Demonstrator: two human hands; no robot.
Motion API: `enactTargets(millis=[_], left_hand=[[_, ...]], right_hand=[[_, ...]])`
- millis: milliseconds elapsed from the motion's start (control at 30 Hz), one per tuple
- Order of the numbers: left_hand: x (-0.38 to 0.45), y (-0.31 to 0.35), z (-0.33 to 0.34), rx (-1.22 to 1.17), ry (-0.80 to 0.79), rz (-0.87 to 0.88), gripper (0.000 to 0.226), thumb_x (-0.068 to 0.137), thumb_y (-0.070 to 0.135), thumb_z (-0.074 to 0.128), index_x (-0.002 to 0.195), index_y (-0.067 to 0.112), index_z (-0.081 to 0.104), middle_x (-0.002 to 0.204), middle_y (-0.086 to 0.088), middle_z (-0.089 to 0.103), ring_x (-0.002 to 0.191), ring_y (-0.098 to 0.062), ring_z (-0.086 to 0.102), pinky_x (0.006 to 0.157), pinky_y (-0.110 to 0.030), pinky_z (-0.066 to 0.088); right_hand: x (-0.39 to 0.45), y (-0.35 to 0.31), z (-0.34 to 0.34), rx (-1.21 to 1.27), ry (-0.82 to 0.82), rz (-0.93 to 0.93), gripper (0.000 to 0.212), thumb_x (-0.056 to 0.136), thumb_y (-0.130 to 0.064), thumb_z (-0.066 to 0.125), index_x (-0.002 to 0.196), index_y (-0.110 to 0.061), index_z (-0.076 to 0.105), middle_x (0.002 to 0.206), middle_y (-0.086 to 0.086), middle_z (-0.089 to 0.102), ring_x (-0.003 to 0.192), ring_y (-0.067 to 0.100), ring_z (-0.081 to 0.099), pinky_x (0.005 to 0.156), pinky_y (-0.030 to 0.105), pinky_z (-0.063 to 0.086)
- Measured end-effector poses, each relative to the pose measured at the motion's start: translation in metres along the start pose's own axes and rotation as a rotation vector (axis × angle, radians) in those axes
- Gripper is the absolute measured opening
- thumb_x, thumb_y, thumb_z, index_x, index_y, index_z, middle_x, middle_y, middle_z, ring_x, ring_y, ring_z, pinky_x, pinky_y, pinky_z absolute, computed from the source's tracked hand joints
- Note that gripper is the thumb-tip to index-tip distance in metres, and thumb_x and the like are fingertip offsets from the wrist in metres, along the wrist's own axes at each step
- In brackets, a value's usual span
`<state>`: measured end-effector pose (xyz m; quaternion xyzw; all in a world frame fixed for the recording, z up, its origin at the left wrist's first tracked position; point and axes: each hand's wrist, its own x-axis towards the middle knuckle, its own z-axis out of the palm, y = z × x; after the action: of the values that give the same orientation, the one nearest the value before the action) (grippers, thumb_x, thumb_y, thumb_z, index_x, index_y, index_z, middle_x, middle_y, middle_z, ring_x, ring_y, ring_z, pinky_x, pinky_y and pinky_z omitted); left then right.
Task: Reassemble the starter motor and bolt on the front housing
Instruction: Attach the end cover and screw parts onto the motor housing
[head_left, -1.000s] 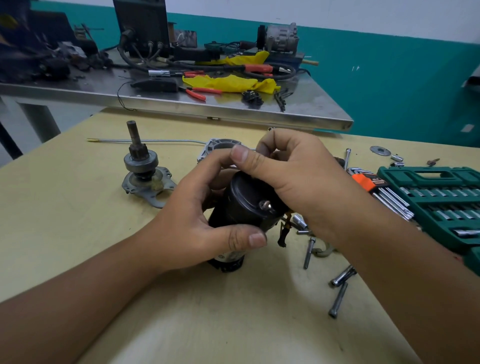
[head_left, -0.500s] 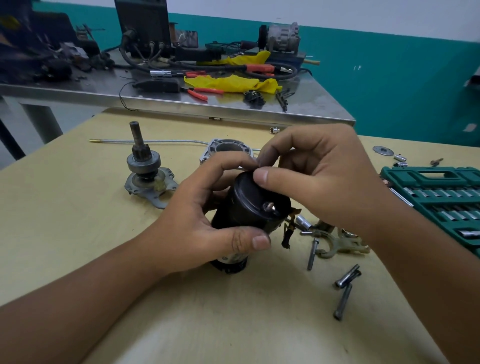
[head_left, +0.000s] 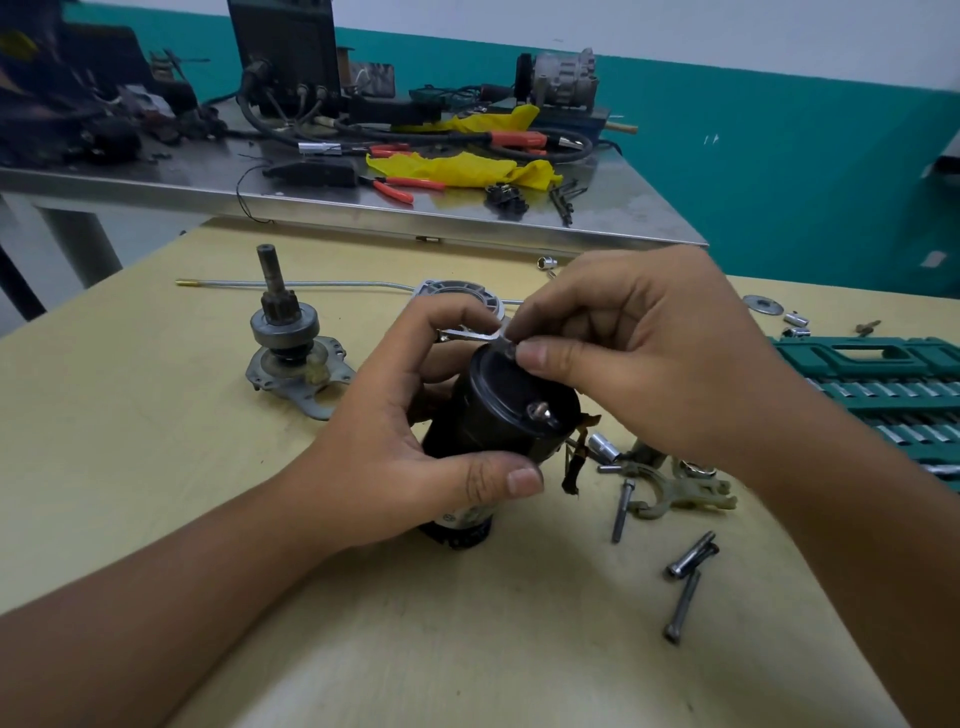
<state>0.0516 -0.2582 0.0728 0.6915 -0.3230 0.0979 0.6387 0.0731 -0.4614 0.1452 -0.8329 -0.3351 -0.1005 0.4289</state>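
Centrally, the black motor (head_left: 498, 415) stands tilted on the pale wooden table (head_left: 156, 467), its lower end touching the top. The left hand (head_left: 395, 447) wraps it, thumb across the near side and fingers (head_left: 441, 322) curled round the back. The right hand (head_left: 639, 358) pinches a small metal piece (head_left: 506, 345) at the cap's far rim, thumb and forefinger closed on it. Just right lie a socket (head_left: 602, 447), a beige fork (head_left: 685, 488) and loose bolts (head_left: 691, 556); the green socket case (head_left: 878, 364) sits at the right edge. Left, well apart, the pinion shaft (head_left: 283, 322) stands upright on its plate. The front housing (head_left: 457, 291) lies behind the hands beside a thin rod (head_left: 291, 283). Bare tabletop spreads left and toward the viewer. Beyond, a cluttered steel bench (head_left: 597, 218) abuts the far edge, against a teal wall (head_left: 779, 156).
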Motion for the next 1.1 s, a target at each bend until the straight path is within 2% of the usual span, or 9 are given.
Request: enactTargets(millis=[100,167,267,400,533,700,833,967,1100], left_hand=[[0.001,0.0,-0.002,-0.021,-0.011,-0.018,0.077,0.073,0.049,0.091,0.133,0.034,0.045,0.121,-0.008,0.073,0.107,-0.031,0.074,0.088,-0.035,0.059],[0.001,0.0,-0.002,-0.04,-0.03,-0.036,0.08,0.073,0.048,0.091,0.135,0.032,0.043,0.122,-0.01,0.073,0.109,-0.032,0.074,0.089,-0.039,0.059],[0.001,0.0,-0.003,-0.054,-0.038,-0.045,0.082,0.072,0.047,0.092,0.135,0.029,0.043,0.121,-0.011,0.073,0.108,-0.033,0.074,0.09,-0.039,0.058],[0.001,0.001,-0.003,-0.049,-0.032,-0.037,0.081,0.071,0.047,0.093,0.134,0.032,0.045,0.121,-0.012,0.073,0.109,-0.035,0.073,0.09,-0.042,0.059],[0.001,0.003,-0.002,-0.043,-0.03,-0.043,0.079,0.071,0.047,0.092,0.133,0.033,0.045,0.119,-0.01,0.074,0.107,-0.033,0.074,0.088,-0.038,0.059],[0.0,0.003,-0.002,-0.041,-0.02,-0.066,0.081,0.07,0.048,0.093,0.133,0.032,0.044,0.118,-0.009,0.075,0.104,-0.033,0.075,0.087,-0.044,0.061],[0.001,0.003,-0.002,-0.049,-0.024,-0.063,0.081,0.07,0.047,0.093,0.133,0.032,0.043,0.118,-0.01,0.075,0.105,-0.033,0.075,0.087,-0.038,0.059],[0.001,0.004,-0.002,-0.042,-0.022,-0.06,0.08,0.07,0.049,0.092,0.132,0.034,0.044,0.117,-0.01,0.074,0.105,-0.033,0.075,0.087,-0.038,0.06],[0.001,0.003,-0.002,-0.033,-0.019,-0.063,0.083,0.069,0.049,0.092,0.133,0.031,0.043,0.117,-0.01,0.075,0.105,-0.033,0.075,0.086,-0.037,0.059]], right_hand=[[0.004,-0.006,-0.004,-0.155,-0.065,-0.028,0.018,0.087,-0.008,0.079,0.096,-0.023,0.078,0.085,-0.007,0.073,0.077,0.013,0.071,0.071,0.037,0.061],[0.006,-0.008,-0.008,-0.223,-0.103,-0.047,0.018,0.087,-0.01,0.08,0.097,-0.025,0.078,0.081,-0.015,0.069,0.073,0.006,0.068,0.066,0.021,0.054],[0.01,-0.009,-0.009,-0.216,-0.135,-0.006,0.012,0.085,-0.021,0.082,0.086,-0.03,0.075,0.064,-0.018,0.066,0.059,0.003,0.064,0.055,0.013,0.044],[0.011,-0.007,-0.003,-0.135,-0.114,0.006,0.017,0.082,-0.038,0.082,0.084,-0.023,0.073,0.063,-0.008,0.068,0.054,0.007,0.062,0.049,0.025,0.048],[0.004,-0.001,-0.007,0.158,-0.212,0.024,0.022,0.08,-0.023,0.077,0.102,-0.022,0.075,0.082,0.013,0.072,0.072,0.037,0.071,0.064,0.057,0.059],[0.0,0.013,-0.008,0.376,-0.179,0.087,0.027,0.073,-0.012,0.083,0.099,-0.012,0.079,0.084,0.018,0.073,0.074,0.03,0.072,0.07,0.042,0.061],[-0.002,0.019,0.001,0.44,-0.072,0.113,0.016,0.074,-0.011,0.08,0.089,-0.016,0.08,0.087,0.021,0.075,0.081,0.039,0.073,0.077,0.054,0.06],[-0.003,0.016,0.007,0.443,-0.08,0.099,0.017,0.081,-0.012,0.075,0.097,-0.017,0.079,0.088,0.011,0.077,0.082,0.031,0.075,0.072,0.037,0.061],[-0.004,0.012,0.008,0.362,0.009,0.138,0.017,0.072,-0.026,0.087,0.084,-0.016,0.079,0.079,0.015,0.076,0.077,0.038,0.074,0.07,0.054,0.06]])
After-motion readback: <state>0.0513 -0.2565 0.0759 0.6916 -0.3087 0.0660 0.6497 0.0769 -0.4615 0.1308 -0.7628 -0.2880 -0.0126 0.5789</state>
